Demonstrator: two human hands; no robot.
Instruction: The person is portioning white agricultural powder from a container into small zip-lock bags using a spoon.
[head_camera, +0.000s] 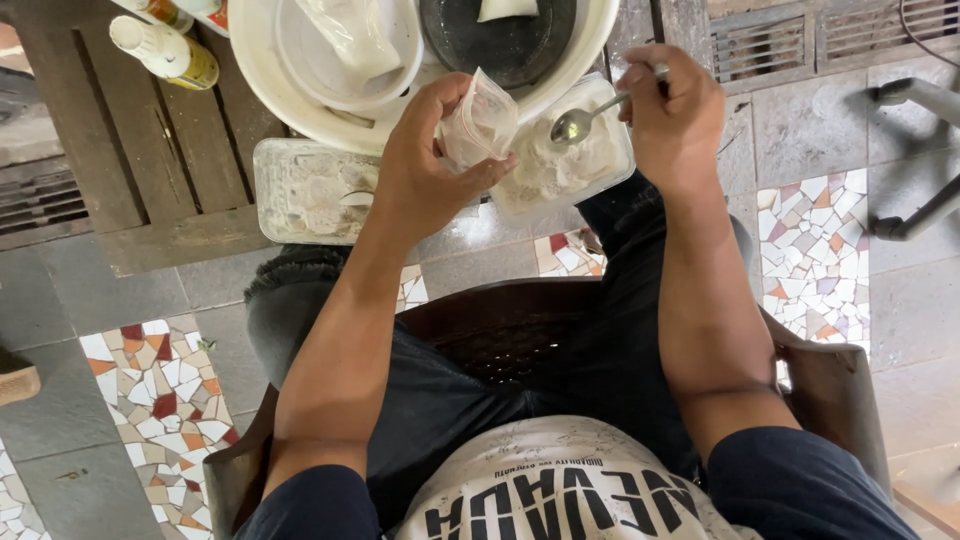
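The left hand is curled around a small clear plastic bag, thumb and fingers pinching it at its lower part so that its mouth points up and toward the spoon. The bag sits just left of the clear rectangular container of white powder, partly over that container's left edge. The right hand is closed around the handle of a metal spoon, whose bowl hangs over the powder in the container, just right of the bag and very near its opening; whether spoon and bag touch cannot be told. A second clear container lies to the left of the powder container, beyond the left hand. Behind the powder container stands a large white basin holding a white bowl and a dark pan. Two bottles lie on the wooden surface, well left of the container.
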